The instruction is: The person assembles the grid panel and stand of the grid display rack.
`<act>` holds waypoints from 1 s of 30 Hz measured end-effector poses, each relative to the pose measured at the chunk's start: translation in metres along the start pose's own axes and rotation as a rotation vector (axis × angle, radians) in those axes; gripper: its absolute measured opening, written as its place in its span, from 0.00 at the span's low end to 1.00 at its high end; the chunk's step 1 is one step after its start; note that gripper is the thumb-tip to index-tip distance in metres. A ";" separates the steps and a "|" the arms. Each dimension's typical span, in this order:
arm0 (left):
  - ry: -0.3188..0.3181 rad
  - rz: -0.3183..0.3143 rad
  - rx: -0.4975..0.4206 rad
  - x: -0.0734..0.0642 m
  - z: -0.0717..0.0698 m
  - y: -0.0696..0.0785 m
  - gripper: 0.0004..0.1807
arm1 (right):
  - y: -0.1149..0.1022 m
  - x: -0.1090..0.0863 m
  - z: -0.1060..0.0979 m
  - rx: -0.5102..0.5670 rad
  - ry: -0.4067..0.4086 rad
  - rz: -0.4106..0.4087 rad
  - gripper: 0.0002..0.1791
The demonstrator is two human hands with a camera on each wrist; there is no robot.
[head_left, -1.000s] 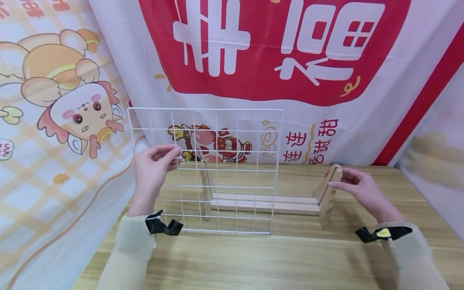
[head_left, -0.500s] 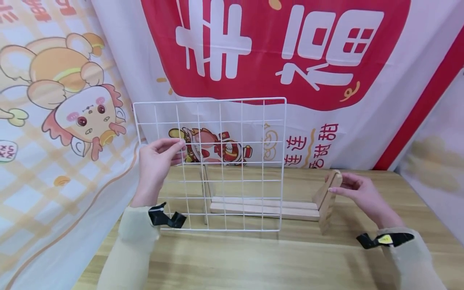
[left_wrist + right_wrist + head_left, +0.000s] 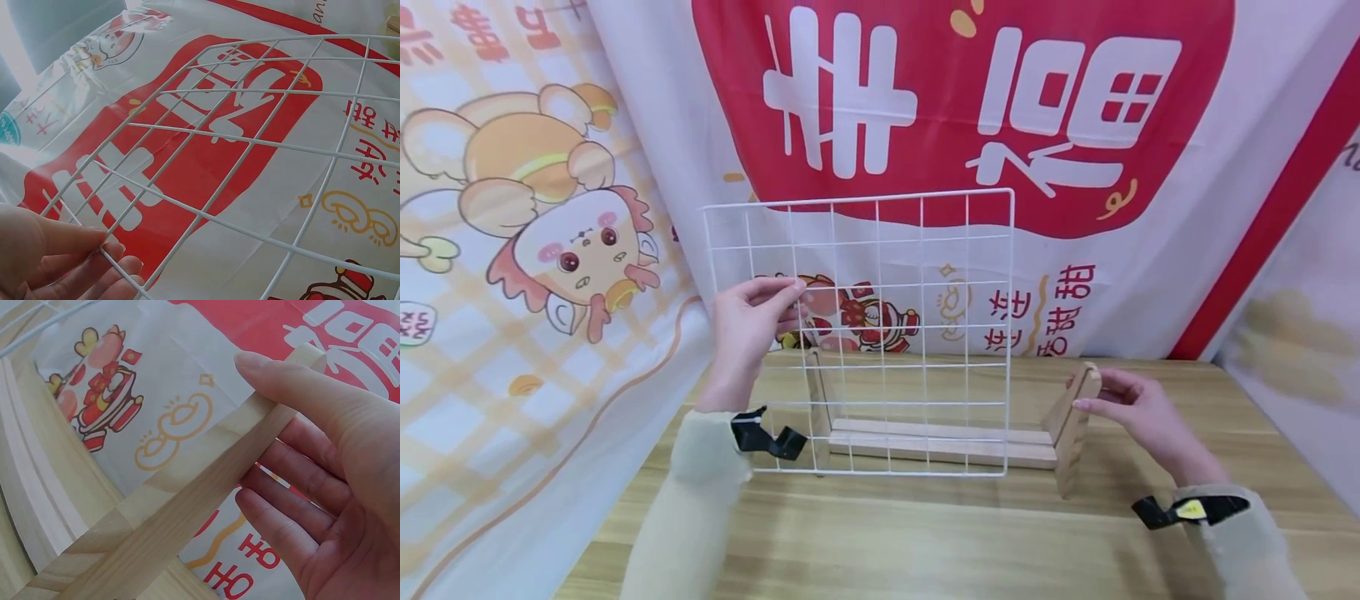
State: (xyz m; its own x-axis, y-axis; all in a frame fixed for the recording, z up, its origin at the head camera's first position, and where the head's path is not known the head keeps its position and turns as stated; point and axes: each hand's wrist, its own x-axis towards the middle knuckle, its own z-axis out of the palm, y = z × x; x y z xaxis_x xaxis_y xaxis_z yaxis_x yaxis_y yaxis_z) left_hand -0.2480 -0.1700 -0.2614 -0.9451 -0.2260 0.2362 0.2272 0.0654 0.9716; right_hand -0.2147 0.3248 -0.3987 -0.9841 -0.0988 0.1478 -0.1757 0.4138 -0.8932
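My left hand [image 3: 748, 329] pinches a white wire grid panel [image 3: 925, 327] near its left side, holding it upright. In the left wrist view, the thumb and fingers of that hand [image 3: 56, 256] close on one wire. Behind the panel stands a pale wooden rack [image 3: 1030, 454] with two long rails joining two slanted end pieces. Its left end and most of the rails show through the mesh. My right hand [image 3: 1138, 408] grips the top of the right end piece [image 3: 1071, 442]. Thumb and fingers lie on opposite faces of this wooden end piece [image 3: 187, 494] in the right wrist view.
A wood-grain table [image 3: 925, 550] lies under everything. Printed cloths hang around it: a red and white one [image 3: 962, 167] at the back, an orange-checked one [image 3: 550, 250] on the left. Black straps [image 3: 767, 435] sit on both wrists.
The left hand has carried the grid panel to the right and a little up, further across the front of the rack. The right hand keeps its grip on the end piece. The head view has tilted slightly.
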 end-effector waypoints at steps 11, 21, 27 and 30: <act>-0.034 -0.042 0.037 0.013 0.036 0.009 0.13 | 0.005 -0.001 0.004 0.033 0.023 -0.046 0.29; -0.049 -0.069 0.094 0.022 0.058 0.020 0.15 | 0.006 -0.001 0.004 0.034 0.039 -0.074 0.28; -0.054 -0.051 0.087 0.028 0.068 0.024 0.13 | 0.006 -0.002 0.004 0.035 0.048 -0.080 0.28; -0.064 -0.054 0.073 0.029 0.072 0.028 0.13 | 0.005 -0.004 0.005 0.026 0.052 -0.070 0.29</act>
State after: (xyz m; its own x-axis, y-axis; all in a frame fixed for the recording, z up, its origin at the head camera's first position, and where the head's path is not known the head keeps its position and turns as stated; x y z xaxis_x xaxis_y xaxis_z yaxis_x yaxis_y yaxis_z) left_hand -0.2859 -0.1048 -0.2282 -0.9691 -0.1684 0.1802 0.1601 0.1263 0.9790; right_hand -0.2115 0.3229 -0.4062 -0.9696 -0.0794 0.2313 -0.2439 0.3840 -0.8906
